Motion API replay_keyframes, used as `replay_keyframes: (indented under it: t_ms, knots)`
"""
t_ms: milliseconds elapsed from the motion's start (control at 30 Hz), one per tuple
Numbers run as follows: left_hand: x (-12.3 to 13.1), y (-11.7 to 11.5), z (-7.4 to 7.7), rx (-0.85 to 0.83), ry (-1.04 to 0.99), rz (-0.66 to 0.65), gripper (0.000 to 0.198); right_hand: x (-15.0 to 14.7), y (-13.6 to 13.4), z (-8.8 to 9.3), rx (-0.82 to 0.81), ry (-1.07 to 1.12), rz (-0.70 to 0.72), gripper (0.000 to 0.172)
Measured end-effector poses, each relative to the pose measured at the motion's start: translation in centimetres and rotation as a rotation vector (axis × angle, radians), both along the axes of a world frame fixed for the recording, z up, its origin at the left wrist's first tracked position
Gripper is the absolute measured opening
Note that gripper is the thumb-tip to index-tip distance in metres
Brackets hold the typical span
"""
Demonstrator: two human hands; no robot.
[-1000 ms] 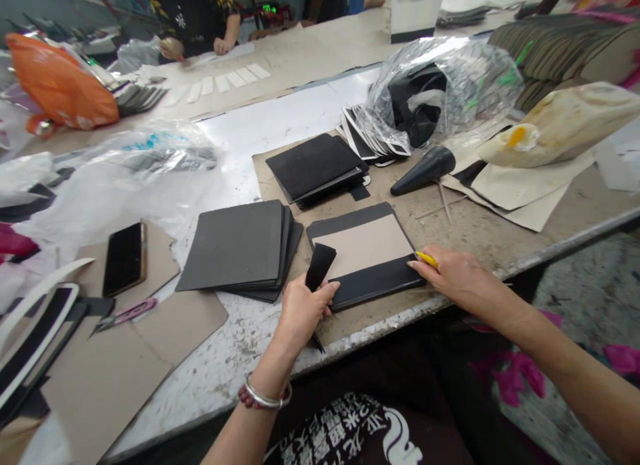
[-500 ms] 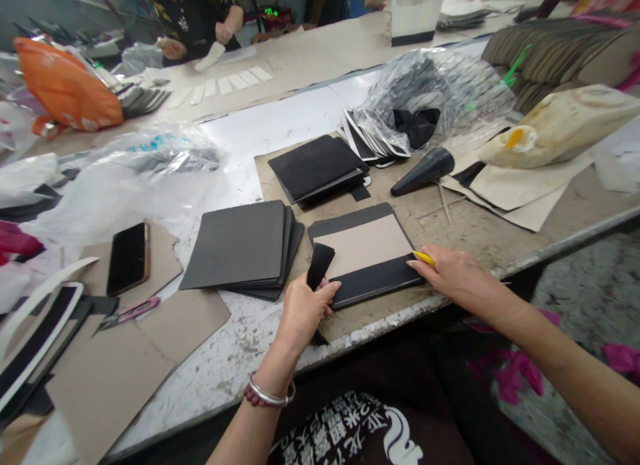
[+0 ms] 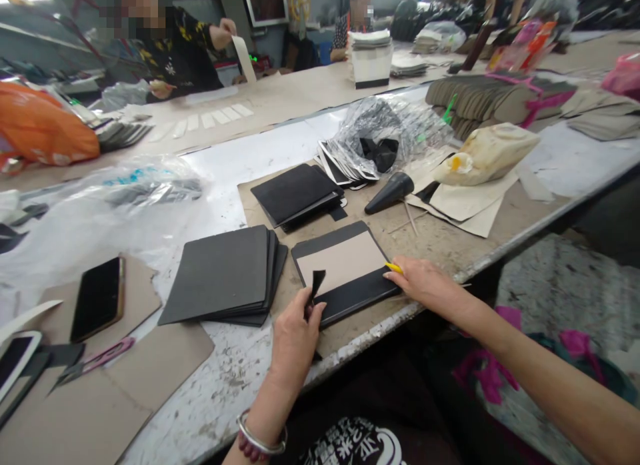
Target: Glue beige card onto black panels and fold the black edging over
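A dark rectangular panel (image 3: pixel 350 298) with a beige band (image 3: pixel 345 257) across its middle lies near the table's front edge. At its left front corner my left hand (image 3: pixel 295 331) is closed on a black strip (image 3: pixel 317 285), whose end stands up past the fingers. My right hand (image 3: pixel 423 281) rests at the panel's right edge, fingers closed around a slim yellow tool (image 3: pixel 394 267); most of that tool is hidden. Left of the panel sits a stack of dark grey sheets (image 3: pixel 220 271). Behind the panel lies a pile of black folded pieces (image 3: pixel 297 195).
A black cone (image 3: pixel 390 193) and a stained plastic bottle (image 3: pixel 487 155) lie behind to the right, near a clear plastic bag (image 3: pixel 415 128). To the left are a phone (image 3: pixel 97 298) and pink-handled snips (image 3: pixel 107 353). A co-worker (image 3: pixel 190 51) stands across the table.
My view has tilted up, showing more of the room. The black strip in my left hand now appears narrower. The co-worker opposite has raised a pale strip off the table.
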State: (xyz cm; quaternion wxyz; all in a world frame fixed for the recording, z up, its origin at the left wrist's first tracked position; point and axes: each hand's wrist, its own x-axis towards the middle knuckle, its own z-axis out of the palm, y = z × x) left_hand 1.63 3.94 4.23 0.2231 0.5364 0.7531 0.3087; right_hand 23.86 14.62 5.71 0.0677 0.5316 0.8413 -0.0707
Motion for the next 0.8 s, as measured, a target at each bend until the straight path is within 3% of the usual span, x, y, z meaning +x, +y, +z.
replay_keyframes:
  t_ms: [100, 167, 333, 467, 567, 700, 800]
  knots:
    - [-0.2, -0.3, -0.4, 0.012, 0.089, -0.175, 0.034, -0.1, -0.2, 0.2, 0.022, -0.020, -0.011, 0.023]
    - [-0.4, -0.3, -0.5, -0.028, 0.146, -0.226, 0.044, 0.0, -0.3, 0.4, 0.034, -0.020, -0.030, 0.024]
    - [-0.8, -0.4, -1.2, -0.015, 0.173, -0.258, 0.049, 0.8, -1.2, 1.4, 0.073, -0.038, -0.170, 0.021]
    - [-1.2, -0.5, -2.1, 0.032, 0.151, -0.296, 0.051, 0.2, -3.2, 1.6, 0.046, 0.090, -0.245, 0.032]
    - [-1.4, -0.3, -2.6, 0.055, 0.153, -0.290, 0.049, -0.6, -4.1, 1.1, 0.001, 0.147, -0.270, 0.042]
    - [-1.9, 0.0, -2.8, 0.087, 0.170, -0.306, 0.051, -0.4, -3.4, 0.4, 0.019, 0.141, -0.253, 0.038]
    - [-2.0, -0.4, -2.3, 0.086, 0.135, -0.327, 0.052, 0.3, -3.3, 1.2, 0.029, 0.080, -0.213, 0.040]
